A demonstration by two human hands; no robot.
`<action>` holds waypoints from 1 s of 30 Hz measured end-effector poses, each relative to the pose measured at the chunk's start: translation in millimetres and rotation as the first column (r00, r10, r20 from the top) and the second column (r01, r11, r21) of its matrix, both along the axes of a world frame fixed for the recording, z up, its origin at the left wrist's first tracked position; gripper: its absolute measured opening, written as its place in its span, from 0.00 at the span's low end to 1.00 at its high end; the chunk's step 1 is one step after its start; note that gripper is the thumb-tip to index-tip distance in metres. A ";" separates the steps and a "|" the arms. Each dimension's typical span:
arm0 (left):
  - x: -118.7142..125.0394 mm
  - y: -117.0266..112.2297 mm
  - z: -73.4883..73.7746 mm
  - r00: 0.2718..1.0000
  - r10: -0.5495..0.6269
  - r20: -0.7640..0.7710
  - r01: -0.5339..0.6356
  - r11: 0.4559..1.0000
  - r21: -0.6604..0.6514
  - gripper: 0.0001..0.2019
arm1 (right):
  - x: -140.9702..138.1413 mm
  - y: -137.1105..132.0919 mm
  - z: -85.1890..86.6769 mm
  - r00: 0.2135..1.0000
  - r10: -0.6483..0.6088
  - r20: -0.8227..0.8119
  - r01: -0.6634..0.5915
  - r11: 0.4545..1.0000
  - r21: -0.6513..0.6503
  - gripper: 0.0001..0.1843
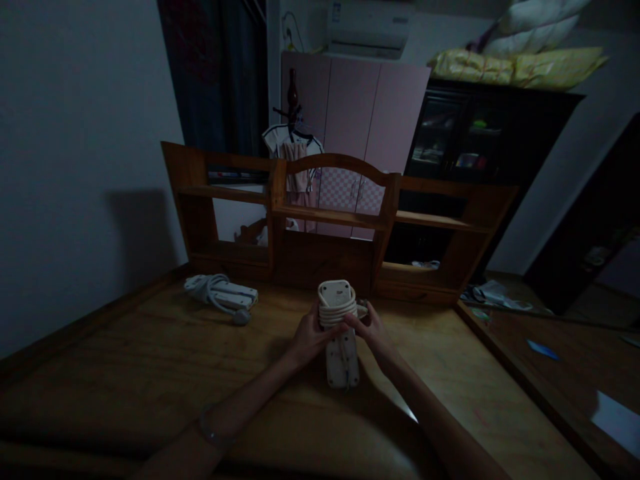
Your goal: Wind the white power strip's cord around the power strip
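Note:
A white power strip (pixel 340 360) with its cord wound round its upper half stands tilted on the wooden desk (pixel 150 360), near the middle. My left hand (pixel 311 337) grips its left side, fingers curled on the cord coils. From the right, my right hand (pixel 373 330) holds the strip, fingers closed around the cord end by the coils. A second white power strip (pixel 223 293), also wrapped in its cord, lies flat on the desk at the back left, apart from both hands.
A wooden shelf unit (pixel 330 217) stands along the desk's back edge. Behind it are pink wardrobes (pixel 360 107), a coat stand with clothes (pixel 295 147) and a dark cabinet (pixel 475 133). Papers (pixel 495 293) lie right of the desk. The room is dim.

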State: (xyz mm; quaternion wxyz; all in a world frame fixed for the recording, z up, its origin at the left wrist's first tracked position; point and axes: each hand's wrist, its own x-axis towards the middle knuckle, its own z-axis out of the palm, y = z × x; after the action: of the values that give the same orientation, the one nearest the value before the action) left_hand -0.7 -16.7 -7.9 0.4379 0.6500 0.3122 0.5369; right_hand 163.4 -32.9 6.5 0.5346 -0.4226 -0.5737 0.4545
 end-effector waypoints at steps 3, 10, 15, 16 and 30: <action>-0.2 0.1 0.0 1.000 0.000 0.000 0.000 1.000 0.015 0.32 | 0.6 1.3 -1.6 1.000 -0.013 0.011 0.013 1.000 0.008 0.23; -1.6 0.1 1.4 1.000 0.022 -0.008 -0.022 0.999 0.032 0.30 | -0.3 1.6 -1.1 1.000 -0.011 0.001 0.011 1.000 0.020 0.25; -0.8 -0.4 1.7 1.000 0.023 -0.013 -0.023 1.000 0.008 0.30 | -1.0 1.5 -1.4 0.999 -0.039 0.010 0.039 0.999 0.007 0.27; -0.5 -0.4 1.5 1.000 0.025 -0.012 -0.025 1.000 0.006 0.30 | -1.1 1.7 -1.7 0.999 -0.039 0.009 0.039 0.999 0.010 0.27; 1.3 6.9 -3.2 0.997 0.004 -0.073 -0.005 1.000 -0.022 0.28 | -1.4 -0.1 -2.4 0.996 -0.070 -0.063 0.069 0.997 -0.015 0.25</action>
State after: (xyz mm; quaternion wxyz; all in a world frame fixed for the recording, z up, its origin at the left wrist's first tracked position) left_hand 0.6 -9.9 -11.1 0.4322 0.6637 0.3353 0.5102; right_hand 162.0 -33.0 4.1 0.5653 -0.4312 -0.5384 0.4523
